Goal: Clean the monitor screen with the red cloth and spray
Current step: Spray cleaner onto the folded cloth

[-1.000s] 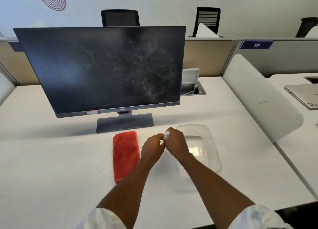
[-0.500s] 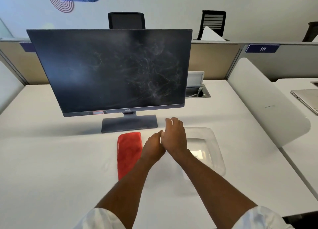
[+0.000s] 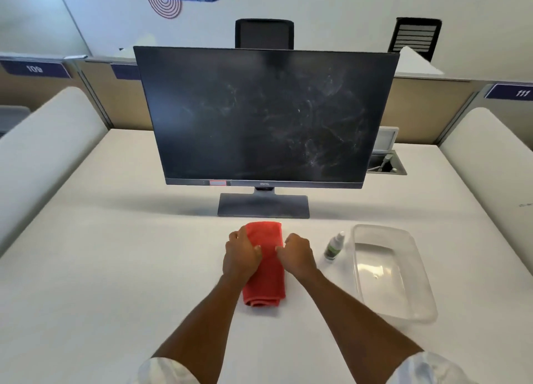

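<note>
Both hands on the red cloth (image 3: pixel 265 264), which lies folded on the table (image 3: pixel 115 268) just in front of the monitor stand (image 3: pixel 263 205). Long axis runs near edge to far edge, straight away from me, far end almost at the stand base but apart from it.

Left hand (image 3: pixel 240 255) is curled over the cloth's left edge, right hand (image 3: pixel 297 254) over its right edge, fingers bent in and pinching fabric from both sides. Both are on the far half; the near end sits loose between my forearms. Neither hand is nearer, the grip is symmetric across the short axis.

Spray bottle (image 3: pixel 334 246) stands upright just right of my right hand, not touching it, close beside the clear plastic tub (image 3: pixel 418 303) toward the table's right edge. Right hand is the obvious one for it.

Monitor screen (image 3: pixel 265 118) is directly beyond the cloth, smears mostly centre to right. My read: nothing wiped yet.

Next I'd lift the cloth straight up and forward. Since it's pinched across the short axis, I expect the near end to droop and unfold. Risk: a trailing corner could catch the bottle and tip it.
</note>
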`<state>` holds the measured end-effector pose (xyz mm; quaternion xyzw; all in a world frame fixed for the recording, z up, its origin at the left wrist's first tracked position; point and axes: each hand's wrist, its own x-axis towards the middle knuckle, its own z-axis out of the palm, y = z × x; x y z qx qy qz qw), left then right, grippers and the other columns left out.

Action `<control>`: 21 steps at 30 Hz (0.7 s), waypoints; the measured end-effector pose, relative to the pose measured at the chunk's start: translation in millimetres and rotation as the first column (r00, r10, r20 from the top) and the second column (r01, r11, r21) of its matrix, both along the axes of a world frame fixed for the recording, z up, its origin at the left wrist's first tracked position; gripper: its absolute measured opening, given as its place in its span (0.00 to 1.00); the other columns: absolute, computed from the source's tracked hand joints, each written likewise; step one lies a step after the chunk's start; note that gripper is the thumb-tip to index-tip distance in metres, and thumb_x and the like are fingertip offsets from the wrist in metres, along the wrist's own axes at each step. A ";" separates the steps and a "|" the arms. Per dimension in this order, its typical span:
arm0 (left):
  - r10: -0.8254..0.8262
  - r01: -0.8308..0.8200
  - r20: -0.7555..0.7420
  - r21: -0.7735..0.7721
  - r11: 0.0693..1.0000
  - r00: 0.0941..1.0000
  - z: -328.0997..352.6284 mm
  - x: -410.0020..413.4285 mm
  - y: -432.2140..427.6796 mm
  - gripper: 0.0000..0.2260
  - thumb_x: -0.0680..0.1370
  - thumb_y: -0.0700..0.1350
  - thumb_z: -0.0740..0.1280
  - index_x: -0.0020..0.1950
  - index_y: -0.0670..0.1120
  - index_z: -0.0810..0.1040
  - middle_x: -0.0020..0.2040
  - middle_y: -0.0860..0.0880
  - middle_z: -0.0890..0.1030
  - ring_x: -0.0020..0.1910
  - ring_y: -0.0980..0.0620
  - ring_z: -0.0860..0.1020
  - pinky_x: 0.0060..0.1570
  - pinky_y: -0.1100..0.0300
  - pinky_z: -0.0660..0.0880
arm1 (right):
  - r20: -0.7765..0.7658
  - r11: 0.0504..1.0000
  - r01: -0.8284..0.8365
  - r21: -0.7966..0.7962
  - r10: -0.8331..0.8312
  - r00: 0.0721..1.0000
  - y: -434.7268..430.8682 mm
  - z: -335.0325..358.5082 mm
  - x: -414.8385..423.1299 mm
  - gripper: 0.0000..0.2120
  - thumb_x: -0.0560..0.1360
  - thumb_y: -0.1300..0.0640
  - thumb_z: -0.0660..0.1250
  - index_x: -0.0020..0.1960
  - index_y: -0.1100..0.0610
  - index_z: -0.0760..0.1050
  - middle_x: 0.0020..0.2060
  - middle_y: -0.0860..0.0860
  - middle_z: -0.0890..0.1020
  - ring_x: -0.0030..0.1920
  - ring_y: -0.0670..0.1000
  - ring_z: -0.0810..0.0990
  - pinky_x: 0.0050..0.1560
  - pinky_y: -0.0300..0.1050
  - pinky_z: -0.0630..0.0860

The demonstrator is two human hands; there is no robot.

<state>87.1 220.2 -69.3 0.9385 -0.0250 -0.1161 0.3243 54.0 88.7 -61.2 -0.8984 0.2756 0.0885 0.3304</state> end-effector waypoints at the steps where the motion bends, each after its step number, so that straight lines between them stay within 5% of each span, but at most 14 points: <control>1: -0.004 0.005 -0.043 0.022 1.000 0.999 -3.5 2.0 5.7 0.27 0.76 0.47 0.66 0.73 0.43 0.61 0.66 0.39 0.70 0.63 0.39 0.71 0.61 0.47 0.69 | -0.047 1.000 -0.001 0.005 0.001 0.999 2.5 -6.4 0.7 0.18 0.74 0.51 0.66 0.58 0.63 0.74 0.56 0.60 0.80 0.57 0.61 0.79 0.52 0.46 0.74; 10: -0.037 0.030 -0.199 -0.035 0.999 0.979 -17.0 25.3 18.7 0.22 0.73 0.47 0.71 0.62 0.39 0.69 0.59 0.40 0.78 0.57 0.40 0.77 0.53 0.52 0.74 | -0.152 0.986 0.141 0.094 -0.125 0.980 12.4 -22.9 21.2 0.27 0.70 0.49 0.72 0.62 0.63 0.71 0.59 0.59 0.80 0.59 0.60 0.79 0.55 0.49 0.76; 14: -0.035 -0.008 -0.283 -0.150 0.989 0.958 -21.5 35.8 21.9 0.17 0.69 0.41 0.73 0.55 0.39 0.75 0.51 0.42 0.81 0.50 0.42 0.79 0.47 0.54 0.75 | -0.177 0.974 0.177 0.140 -0.152 0.973 11.6 -23.9 26.8 0.21 0.68 0.52 0.74 0.56 0.62 0.76 0.51 0.58 0.83 0.53 0.60 0.82 0.47 0.47 0.76; 18: -0.071 -0.086 -0.368 -0.393 0.915 0.927 -13.5 43.5 20.4 0.05 0.67 0.36 0.68 0.41 0.41 0.80 0.36 0.45 0.81 0.35 0.48 0.77 0.36 0.57 0.72 | -0.167 0.873 0.274 0.402 -0.225 0.960 6.5 -19.7 32.7 0.11 0.68 0.59 0.74 0.47 0.63 0.78 0.39 0.58 0.79 0.36 0.55 0.78 0.37 0.45 0.71; 21: -0.095 -0.139 -0.397 -0.521 0.842 0.913 1.2 49.2 17.0 0.08 0.68 0.34 0.65 0.41 0.43 0.81 0.36 0.47 0.82 0.33 0.50 0.78 0.29 0.62 0.72 | -0.154 0.723 0.287 0.628 -0.246 0.957 2.4 -6.2 33.2 0.06 0.71 0.61 0.70 0.48 0.60 0.79 0.44 0.57 0.81 0.38 0.53 0.78 0.42 0.45 0.72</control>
